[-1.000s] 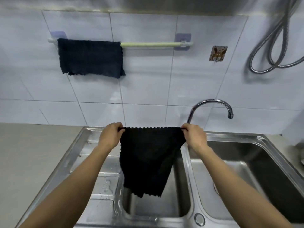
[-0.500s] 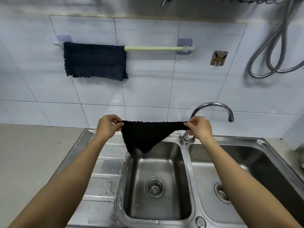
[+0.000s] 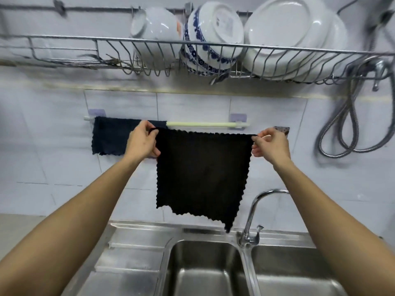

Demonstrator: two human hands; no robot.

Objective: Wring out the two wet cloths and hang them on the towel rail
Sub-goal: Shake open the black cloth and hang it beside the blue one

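Both hands pinch the black cloth [image 3: 203, 171] by its top corners, left hand [image 3: 142, 140] and right hand [image 3: 269, 144] each with a grip clamped on it. The cloth hangs flat, top edge level and parallel to the rail [image 3: 201, 124], just below its bare stretch. The blue cloth [image 3: 111, 138] already hangs left.

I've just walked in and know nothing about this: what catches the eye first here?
A black cloth held spread by its top corners between the left hand and right hand, above the sink. Behind it, a dark blue cloth already hangs on the towel rail. Overhead, bowls sit in a wire rack.
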